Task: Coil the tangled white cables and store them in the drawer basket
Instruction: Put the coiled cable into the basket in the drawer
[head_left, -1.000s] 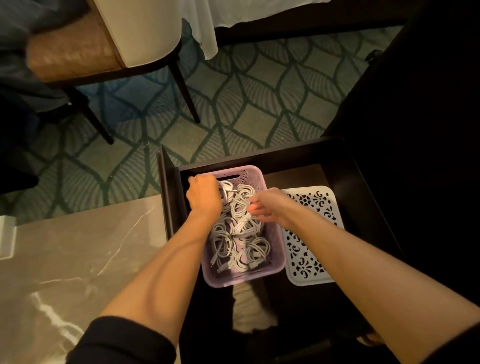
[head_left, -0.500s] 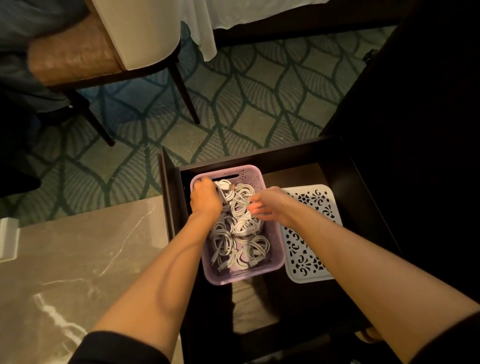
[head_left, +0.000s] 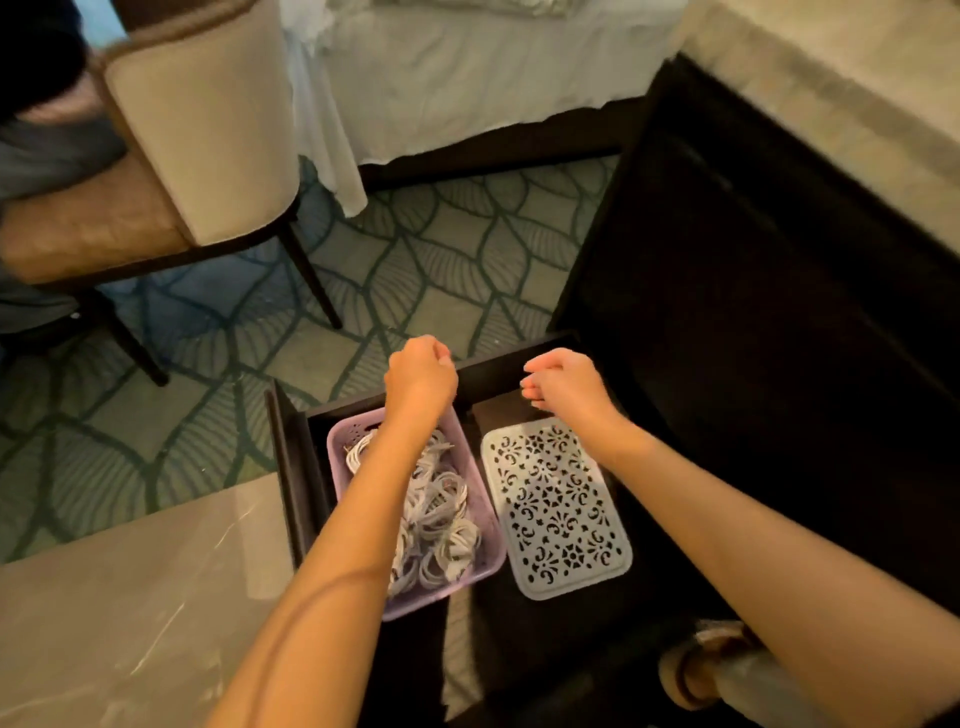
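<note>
Hovering above the drawer (head_left: 293, 467), the left hand (head_left: 421, 375) is clenched, the right hand (head_left: 565, 385) loosely curled, both empty.

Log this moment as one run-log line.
cables: in purple basket | left hand: curled, over drawer far wall | right hand: loosely curled, empty | drawer: open
</note>
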